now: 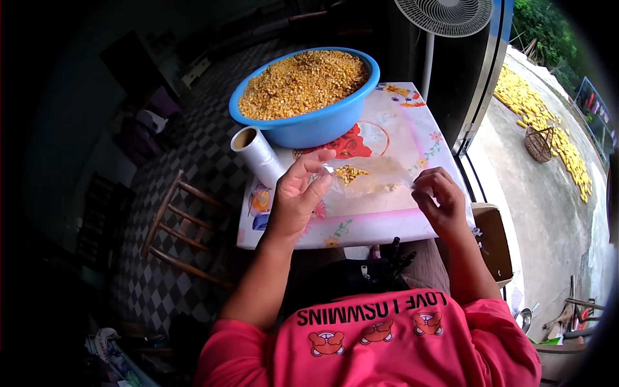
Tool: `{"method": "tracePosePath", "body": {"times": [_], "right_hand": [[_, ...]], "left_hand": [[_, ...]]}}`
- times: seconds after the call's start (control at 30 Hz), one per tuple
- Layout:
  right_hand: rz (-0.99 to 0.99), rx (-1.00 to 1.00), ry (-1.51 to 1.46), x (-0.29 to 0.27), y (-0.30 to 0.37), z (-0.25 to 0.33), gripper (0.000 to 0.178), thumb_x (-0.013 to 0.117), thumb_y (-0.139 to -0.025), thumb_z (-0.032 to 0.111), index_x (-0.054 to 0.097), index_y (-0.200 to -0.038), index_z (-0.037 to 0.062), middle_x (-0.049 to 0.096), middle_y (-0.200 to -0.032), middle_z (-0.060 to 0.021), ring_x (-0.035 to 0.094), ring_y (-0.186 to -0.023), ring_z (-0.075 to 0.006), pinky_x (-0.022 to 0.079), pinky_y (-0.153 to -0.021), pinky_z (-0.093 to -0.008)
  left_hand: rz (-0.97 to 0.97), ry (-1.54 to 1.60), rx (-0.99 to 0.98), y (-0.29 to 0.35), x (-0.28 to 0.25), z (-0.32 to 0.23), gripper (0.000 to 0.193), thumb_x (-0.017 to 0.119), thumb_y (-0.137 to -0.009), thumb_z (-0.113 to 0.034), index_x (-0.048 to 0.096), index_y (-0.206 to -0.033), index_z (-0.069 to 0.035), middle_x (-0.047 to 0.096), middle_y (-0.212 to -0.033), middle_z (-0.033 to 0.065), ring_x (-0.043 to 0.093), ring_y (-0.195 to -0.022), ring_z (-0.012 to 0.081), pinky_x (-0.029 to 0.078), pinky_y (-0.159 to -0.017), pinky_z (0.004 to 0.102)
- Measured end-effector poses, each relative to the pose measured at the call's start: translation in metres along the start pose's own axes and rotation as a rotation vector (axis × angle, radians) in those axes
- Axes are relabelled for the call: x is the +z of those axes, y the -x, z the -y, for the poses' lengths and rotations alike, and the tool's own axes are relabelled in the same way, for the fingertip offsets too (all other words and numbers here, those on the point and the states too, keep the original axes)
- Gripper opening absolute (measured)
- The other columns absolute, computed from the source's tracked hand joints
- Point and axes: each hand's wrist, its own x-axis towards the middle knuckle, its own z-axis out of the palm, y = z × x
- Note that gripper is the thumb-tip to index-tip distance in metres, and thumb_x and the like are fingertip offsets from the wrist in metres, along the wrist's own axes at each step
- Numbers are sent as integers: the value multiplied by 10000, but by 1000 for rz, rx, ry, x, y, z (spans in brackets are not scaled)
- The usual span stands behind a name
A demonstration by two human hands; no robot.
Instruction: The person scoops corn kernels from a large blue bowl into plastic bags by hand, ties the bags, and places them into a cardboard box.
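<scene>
Through the head camera I look down on a clear plastic bag (387,166) with a few golden corn kernels (350,174) inside, stretched between two bare hands above the near part of a flowered table (406,222). The left hand (298,193) is half curled, with the bag's edge between thumb and forefinger; the right hand (443,201) pinches the opposite end, fingers folded in. Beyond them, a wide blue basin (309,132) heaped with kernels crowds the table's far side. A roll of clear plastic (263,164) stands just beside it, close to my left wrist. A wooden chair (184,222) is at the left, a white fan (445,16) behind the table. Through the doorway at right, yellow cobs (554,138) cover the ground around a basket (538,144).
</scene>
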Motion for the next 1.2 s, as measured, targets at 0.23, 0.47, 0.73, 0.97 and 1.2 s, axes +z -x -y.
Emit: {"method": "tracePosePath", "body": {"times": [0.23,0.47,0.73,0.97,1.2], "right_hand": [[171,-107,71,3,2,23,168,651,-714,-68,623,-843,35,593,-871,-95,608,-799,-209,486,-676,-292],[145,-89,54,-5,-2,26,162,646,-725,-66,624,-852,34,587,-862,-93,605,-795,-202,484,-664,-276],[212,-148,166,11,-26,37,198,649,-697,-38,607,-870,49,543,-815,-110,585,-719,-274,488,-628,-337],[5,-156,84,6,-33,25,257,644,-742,-43,592,-986,19,599,-940,-112,609,-849,-238,483,-751,-315],[126,64,-79,21,-35,15,90,622,-805,1,545,-849,18,606,-809,-95,608,-765,-193,474,-688,-295]], "left_hand": [[295,-305,137,-22,49,38,187,572,-882,-65,583,-1068,-52,591,-1071,31,527,-975,82,434,-857,253],[347,-216,-22,-24,46,53,316,571,-884,-71,536,-1197,-63,588,-1007,-2,524,-920,49,444,-807,224],[462,-471,-34,-19,61,42,418,623,-787,4,515,-1187,-51,577,-859,25,527,-776,106,441,-685,252],[279,-223,-104,-18,54,38,230,460,-967,-209,550,-918,-2,526,-720,-4,462,-679,61,408,-624,223],[208,-192,-22,-16,52,38,227,472,-961,-214,558,-937,-5,521,-699,4,486,-646,58,414,-594,211]]}}
